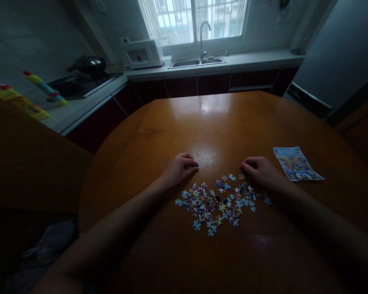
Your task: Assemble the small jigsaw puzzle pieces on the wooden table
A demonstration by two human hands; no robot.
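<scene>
Several small jigsaw pieces (218, 203) lie scattered on a round wooden table (227, 122), just in front of me. My left hand (179, 167) rests on the table beyond the pile's left side, fingers curled, pinching one small puzzle piece (198, 166) at its fingertips. My right hand (261, 170) lies beyond the pile's right side with its fingers curled in; nothing shows in it. A printed colourful picture sheet (297, 163) lies flat to the right of my right hand.
Behind the table runs a kitchen counter with a sink and tap (199, 61), a white microwave (142, 54) and a stove with a dark wok (88, 65). Bottles (44, 87) stand at left. A grey fridge (334, 61) is at right.
</scene>
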